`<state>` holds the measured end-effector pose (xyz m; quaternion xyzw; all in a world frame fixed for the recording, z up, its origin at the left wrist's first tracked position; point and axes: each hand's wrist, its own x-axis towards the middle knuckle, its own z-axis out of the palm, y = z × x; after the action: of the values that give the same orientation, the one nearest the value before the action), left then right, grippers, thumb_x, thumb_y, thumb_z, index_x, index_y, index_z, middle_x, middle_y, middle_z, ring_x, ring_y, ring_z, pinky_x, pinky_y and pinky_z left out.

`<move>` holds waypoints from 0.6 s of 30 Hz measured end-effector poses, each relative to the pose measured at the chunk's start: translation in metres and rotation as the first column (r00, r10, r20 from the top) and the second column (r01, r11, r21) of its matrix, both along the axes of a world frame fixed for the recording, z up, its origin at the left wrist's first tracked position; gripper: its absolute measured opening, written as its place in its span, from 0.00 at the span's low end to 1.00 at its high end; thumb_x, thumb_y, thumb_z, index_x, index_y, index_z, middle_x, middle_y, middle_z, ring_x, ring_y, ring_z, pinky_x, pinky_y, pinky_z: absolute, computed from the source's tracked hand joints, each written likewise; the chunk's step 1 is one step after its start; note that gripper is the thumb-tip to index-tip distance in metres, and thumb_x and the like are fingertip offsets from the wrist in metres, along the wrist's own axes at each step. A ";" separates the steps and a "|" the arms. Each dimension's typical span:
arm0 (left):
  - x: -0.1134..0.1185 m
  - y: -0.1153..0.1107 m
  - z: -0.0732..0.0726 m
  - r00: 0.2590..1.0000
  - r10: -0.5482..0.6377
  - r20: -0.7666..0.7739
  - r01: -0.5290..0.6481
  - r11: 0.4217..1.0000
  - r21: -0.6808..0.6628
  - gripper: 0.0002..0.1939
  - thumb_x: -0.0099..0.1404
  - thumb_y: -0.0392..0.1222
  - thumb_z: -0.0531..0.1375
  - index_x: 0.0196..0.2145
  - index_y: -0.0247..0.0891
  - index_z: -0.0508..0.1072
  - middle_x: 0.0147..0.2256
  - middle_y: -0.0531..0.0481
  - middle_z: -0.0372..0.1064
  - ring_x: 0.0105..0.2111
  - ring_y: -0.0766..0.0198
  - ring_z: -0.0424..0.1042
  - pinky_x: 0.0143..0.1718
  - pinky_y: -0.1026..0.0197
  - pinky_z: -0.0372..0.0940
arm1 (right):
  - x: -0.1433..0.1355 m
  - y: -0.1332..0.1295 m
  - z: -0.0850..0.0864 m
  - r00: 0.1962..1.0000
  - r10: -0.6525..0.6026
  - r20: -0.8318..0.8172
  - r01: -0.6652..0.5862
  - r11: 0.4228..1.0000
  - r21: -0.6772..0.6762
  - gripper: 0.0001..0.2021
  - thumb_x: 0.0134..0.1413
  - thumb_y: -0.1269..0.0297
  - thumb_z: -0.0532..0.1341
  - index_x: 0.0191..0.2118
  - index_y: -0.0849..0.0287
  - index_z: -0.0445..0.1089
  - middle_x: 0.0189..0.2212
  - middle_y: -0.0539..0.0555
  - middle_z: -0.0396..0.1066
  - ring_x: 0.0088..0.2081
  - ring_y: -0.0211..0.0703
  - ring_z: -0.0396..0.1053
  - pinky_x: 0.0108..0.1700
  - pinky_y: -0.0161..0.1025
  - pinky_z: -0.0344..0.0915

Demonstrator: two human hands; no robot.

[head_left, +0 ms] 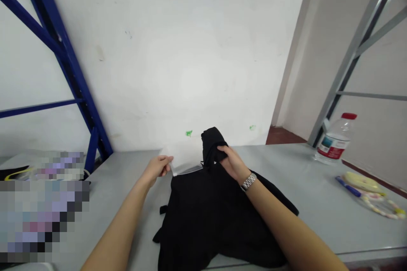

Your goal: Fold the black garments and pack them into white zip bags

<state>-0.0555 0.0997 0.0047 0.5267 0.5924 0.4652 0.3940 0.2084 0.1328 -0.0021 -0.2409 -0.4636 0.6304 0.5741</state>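
My left hand (159, 166) pinches the edge of a translucent plastic bag (186, 154) at its left corner. The bag's mouth, with a pale strip along it, faces me. A bundled piece of black cloth (212, 144) is gripped in my right hand (233, 161), raised at the right side of the bag's mouth. Below both hands, a black garment (203, 216) lies spread on the table, partly under my right forearm. Whether the bundle is joined to this garment I cannot tell. A metal-band watch is on my right wrist.
The grey table (127, 203) meets a white wall panel (190, 51). At right stand a red-capped plastic bottle (335, 139), a blue pen (348, 186), a yellow case (362, 182) and a beaded loop (381, 207). Blurred-out items lie left, near a blue rack post (73, 72).
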 end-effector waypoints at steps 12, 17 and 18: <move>0.019 0.002 -0.016 0.812 0.153 -0.563 0.135 0.889 0.438 0.19 0.48 0.48 0.66 0.39 0.48 0.76 0.51 0.46 0.65 0.54 0.46 0.59 0.55 0.44 0.51 | -0.005 0.001 -0.008 0.996 -0.065 0.062 0.068 0.997 -0.048 0.18 0.43 0.59 0.65 0.43 0.54 0.67 0.39 0.53 0.71 0.38 0.45 0.71 0.38 0.41 0.69; 0.011 0.007 -0.023 0.805 0.236 -0.544 0.057 0.882 0.467 0.09 0.58 0.44 0.58 0.31 0.42 0.78 0.45 0.41 0.68 0.51 0.43 0.60 0.55 0.40 0.49 | -0.004 0.002 -0.007 0.993 -0.097 0.064 0.099 0.994 -0.034 0.17 0.44 0.58 0.64 0.42 0.56 0.67 0.38 0.52 0.72 0.38 0.44 0.70 0.40 0.40 0.68; 0.012 0.007 -0.021 0.814 0.258 -0.521 0.026 0.879 0.476 0.10 0.59 0.45 0.57 0.32 0.41 0.78 0.46 0.41 0.67 0.52 0.43 0.59 0.56 0.40 0.47 | -0.005 0.001 -0.006 0.993 -0.095 0.067 0.097 0.995 -0.029 0.17 0.44 0.58 0.64 0.42 0.56 0.68 0.38 0.53 0.72 0.39 0.44 0.70 0.41 0.40 0.68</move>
<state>-0.0439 0.1065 -0.0163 0.6809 0.5865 0.4374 0.0317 0.2039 0.1337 -0.0080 -0.2926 -0.4597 0.6012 0.5845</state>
